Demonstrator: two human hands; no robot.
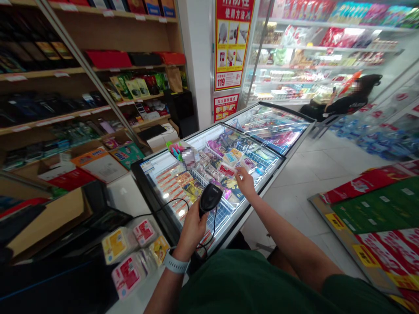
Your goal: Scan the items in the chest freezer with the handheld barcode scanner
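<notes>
My left hand (194, 224) is closed around the handle of a black barcode scanner (210, 198), its head facing away from me over the chest freezer. A black cable (170, 202) runs from near the scanner to the left. My right hand (246, 181) pinches the edge of a small flat pack with a red and white label (225, 170) above the freezer's glass top. That pack is just beyond the scanner and apart from it. Left of my left wrist, several plastic-wrapped packs with pink and yellow labels (127, 272) are grouped on a white counter (119, 192).
The chest freezer (262, 183) holds baskets of packaged goods. A bunch of colourful items (176, 150) lies on its glass. Shelves (127, 19) stand at left, a lit display fridge (324, 48) behind. A person in black (352, 98) is at far right, near stacked bottles (366, 135).
</notes>
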